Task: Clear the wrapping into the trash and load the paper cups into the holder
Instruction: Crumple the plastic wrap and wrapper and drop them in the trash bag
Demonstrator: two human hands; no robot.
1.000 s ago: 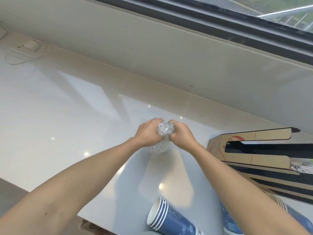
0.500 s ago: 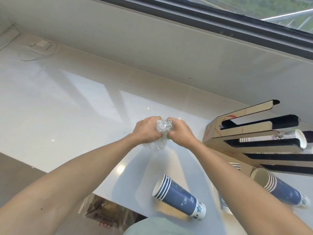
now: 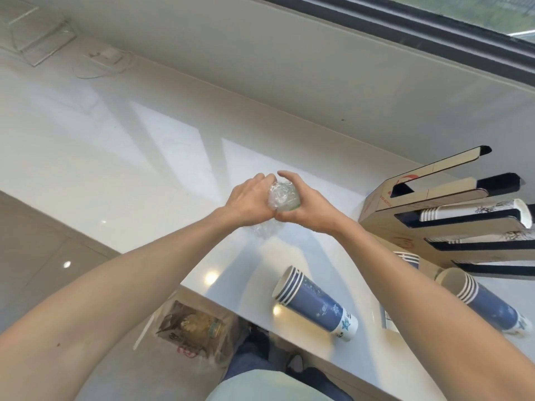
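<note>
Clear plastic wrapping is balled up between my left hand and my right hand, both pressed on it above the white counter; a loose tail hangs below. A stack of blue paper cups lies on its side near the counter's front edge. A second blue stack lies at the right, partly behind my right forearm. The cardboard cup holder stands at the right with white cups in one slot.
A trash bag with rubbish sits on the floor below the counter's front edge, left of my legs. A wall and window ledge run behind the counter. A cable and small white block lie at the far left.
The view has tilted down and back, so the trash bag, my legs and more of the holder show. My hands have kept squeezing the wrapping into a tighter ball.
</note>
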